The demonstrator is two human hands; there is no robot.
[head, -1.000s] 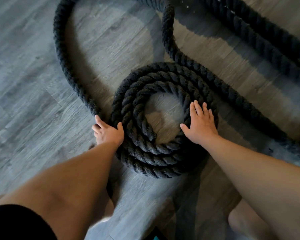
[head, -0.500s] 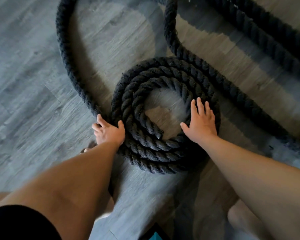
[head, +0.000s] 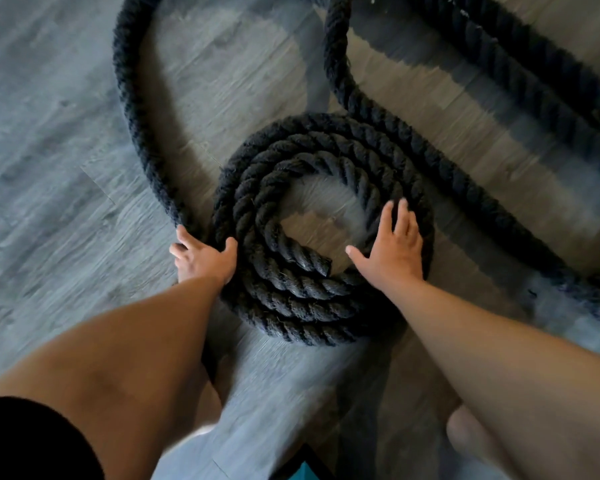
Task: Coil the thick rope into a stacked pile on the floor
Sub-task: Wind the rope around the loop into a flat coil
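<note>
Black, thick twisted rope [head: 302,296] lies partly wound in a spiral on the grey plank floor [head: 66,150]. The left hand [head: 205,259] clasps the loose run beside the coil, likely feeding it round; the right hand [head: 394,247] presses flat, fingers [head: 400,220] spread, steadying the turns.

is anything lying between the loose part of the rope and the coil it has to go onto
Nothing visible does. Only bare floor lies between the loose rope and the coil. The left hand grips the rope at the coil's left edge; the right hand lies flat on its right side.
</note>
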